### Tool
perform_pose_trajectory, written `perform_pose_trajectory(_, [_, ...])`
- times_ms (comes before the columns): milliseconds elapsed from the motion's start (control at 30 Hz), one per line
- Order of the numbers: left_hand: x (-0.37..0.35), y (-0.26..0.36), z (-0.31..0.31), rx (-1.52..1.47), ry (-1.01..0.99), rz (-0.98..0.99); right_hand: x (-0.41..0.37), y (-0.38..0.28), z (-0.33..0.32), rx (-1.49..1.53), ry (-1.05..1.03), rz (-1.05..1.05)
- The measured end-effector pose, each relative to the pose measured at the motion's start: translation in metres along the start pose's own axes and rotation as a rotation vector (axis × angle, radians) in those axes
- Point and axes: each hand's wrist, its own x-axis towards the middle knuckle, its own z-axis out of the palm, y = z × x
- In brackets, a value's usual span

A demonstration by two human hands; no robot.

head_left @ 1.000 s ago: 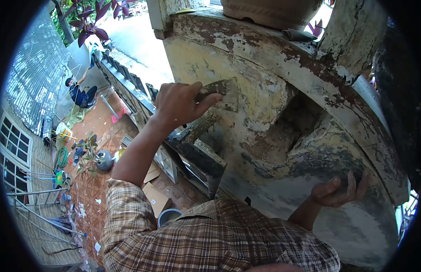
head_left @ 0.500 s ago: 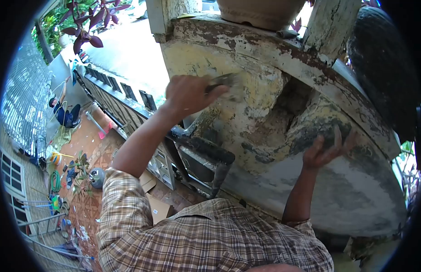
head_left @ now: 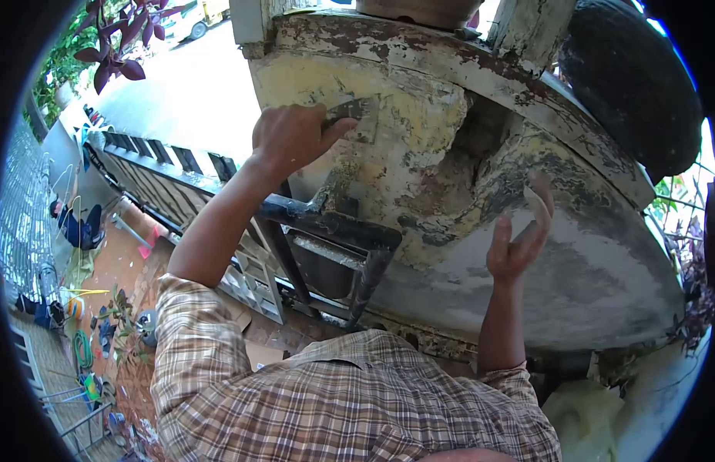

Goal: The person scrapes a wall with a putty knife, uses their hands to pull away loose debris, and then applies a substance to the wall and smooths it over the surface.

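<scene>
My left hand [head_left: 292,138] is closed around a scraper [head_left: 367,117], a putty knife by its flat blade, which overlaps the yellowed, flaking upper face of the wall [head_left: 319,81]. The thumb lies along the tool, and most of the handle is hidden in the fist. My right hand [head_left: 521,240] is raised in front of the wall's grey lower part, fingers up and thumb apart, holding nothing. Between the hands, the wall has a deep broken hollow [head_left: 481,135] with rough, crumbling edges.
A peeling ledge [head_left: 404,58] tops the wall and carries a plant pot [head_left: 419,9]. Black metal railing [head_left: 327,223] stands close below my left forearm. A large dark rounded object [head_left: 631,88] is at upper right. Another person [head_left: 78,225] is far off at left.
My left hand and the scraper have shifted slightly left in view, as has the whole scene. My right hand has turned, its fingers now closer together instead of spread against the wall.
</scene>
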Motion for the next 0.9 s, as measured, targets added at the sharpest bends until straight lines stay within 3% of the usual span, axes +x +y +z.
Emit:
perform_pose_trajectory(133, [0.002,0.012,-0.001,-0.009,0.024,0.028,0.015,-0.031,0.034,0.226,-0.018,0.077])
perform_pose_trajectory(200, [0.003,0.010,-0.004,-0.006,0.044,0.030,0.023,-0.039,0.042,0.192,-0.177,-0.037])
perform_pose_trajectory(300, [0.003,0.004,-0.008,-0.005,-0.087,-0.010,0.022,-0.045,0.042,0.323,-0.179,0.038])
perform_pose_trajectory(367, [0.010,0.016,-0.004,-0.046,0.019,0.058,0.026,-0.047,0.063,0.263,-0.226,-0.006])
perform_pose_trajectory(533, [-0.002,0.018,-0.025,-0.003,-0.051,0.063,0.036,-0.025,0.102,0.025,-0.342,-0.136])
perform_pose_trajectory(600, [0.000,0.017,-0.021,0.025,-0.086,0.069,0.036,-0.023,0.116,-0.006,-0.461,-0.318])
perform_pose_trajectory(667, [0.006,0.019,-0.005,-0.084,0.201,0.128,0.028,-0.016,0.129,-0.076,-0.464,-0.313])
perform_pose_trajectory(800, [0.002,0.015,-0.004,-0.077,0.172,0.140,0.021,-0.016,0.145,-0.189,-0.438,-0.260])
perform_pose_trajectory(867, [-0.004,0.015,-0.016,-0.062,0.038,-0.049,0.024,-0.021,0.151,-0.179,-0.420,-0.260])
perform_pose_trajectory(900, [-0.002,0.015,-0.013,-0.058,0.032,-0.044,0.025,-0.023,0.152,-0.171,-0.404,-0.265])
